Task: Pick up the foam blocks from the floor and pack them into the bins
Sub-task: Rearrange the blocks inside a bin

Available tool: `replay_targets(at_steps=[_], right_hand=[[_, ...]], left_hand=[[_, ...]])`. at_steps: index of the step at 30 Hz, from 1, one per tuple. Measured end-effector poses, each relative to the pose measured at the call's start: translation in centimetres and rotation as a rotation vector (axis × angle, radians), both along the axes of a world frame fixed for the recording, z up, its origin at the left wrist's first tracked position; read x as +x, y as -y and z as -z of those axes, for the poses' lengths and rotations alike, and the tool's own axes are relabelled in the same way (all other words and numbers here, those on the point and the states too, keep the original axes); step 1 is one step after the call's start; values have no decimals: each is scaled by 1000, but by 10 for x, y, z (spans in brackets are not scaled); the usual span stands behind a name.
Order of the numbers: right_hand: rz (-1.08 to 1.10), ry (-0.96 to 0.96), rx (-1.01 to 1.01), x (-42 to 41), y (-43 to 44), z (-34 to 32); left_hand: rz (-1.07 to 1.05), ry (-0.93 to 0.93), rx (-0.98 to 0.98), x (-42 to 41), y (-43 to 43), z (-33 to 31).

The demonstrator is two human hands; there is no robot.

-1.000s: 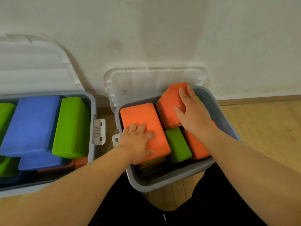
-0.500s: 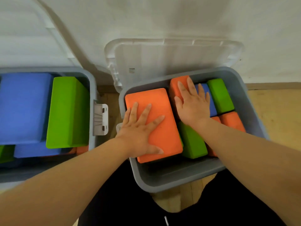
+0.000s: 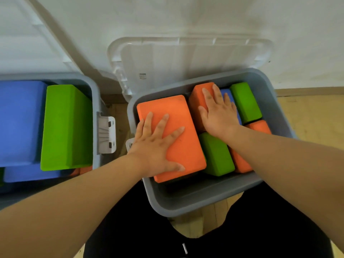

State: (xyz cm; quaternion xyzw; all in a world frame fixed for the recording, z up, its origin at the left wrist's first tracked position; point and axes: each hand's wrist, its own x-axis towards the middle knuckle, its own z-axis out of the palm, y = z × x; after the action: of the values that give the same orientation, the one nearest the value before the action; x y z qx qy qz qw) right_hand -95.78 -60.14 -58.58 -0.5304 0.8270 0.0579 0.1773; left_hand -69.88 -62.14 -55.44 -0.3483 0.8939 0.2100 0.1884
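Both your left hand (image 3: pixel 156 148) and right hand (image 3: pixel 218 114) lay flat, fingers spread, gripping nothing; even pressure likely seated the centre-frame orange blocks (image 3: pixel 176 118) best.

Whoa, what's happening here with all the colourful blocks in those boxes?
A person is packing foam blocks into two grey bins by the wall. Both hands are in the right bin. The left hand presses flat on a big orange block, and the right hand lies flat on a second orange block behind it. A green block sits wedged beside the big one. The left bin holds a blue block and another green block.
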Motion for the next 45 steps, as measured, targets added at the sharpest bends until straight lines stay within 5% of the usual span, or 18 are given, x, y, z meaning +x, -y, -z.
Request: replay_targets(at_steps=[8, 15, 36, 39, 42, 45], right_hand=[[-48, 45, -36, -14, 17, 2], [-90, -33, 26, 1, 25, 46], [-87, -57, 96, -26, 18, 33], [57, 117, -40, 2, 8, 17], [263, 509, -265, 30, -16, -16], [194, 687, -142, 46, -64, -32]], left_hand=[[81, -56, -208, -13, 20, -12], [47, -73, -183, -8, 26, 8], [46, -91, -160, -17, 24, 9], [46, -61, -163, -12, 23, 7], [-234, -112, -119, 9, 9, -2], [-511, -126, -33, 29, -24, -11]])
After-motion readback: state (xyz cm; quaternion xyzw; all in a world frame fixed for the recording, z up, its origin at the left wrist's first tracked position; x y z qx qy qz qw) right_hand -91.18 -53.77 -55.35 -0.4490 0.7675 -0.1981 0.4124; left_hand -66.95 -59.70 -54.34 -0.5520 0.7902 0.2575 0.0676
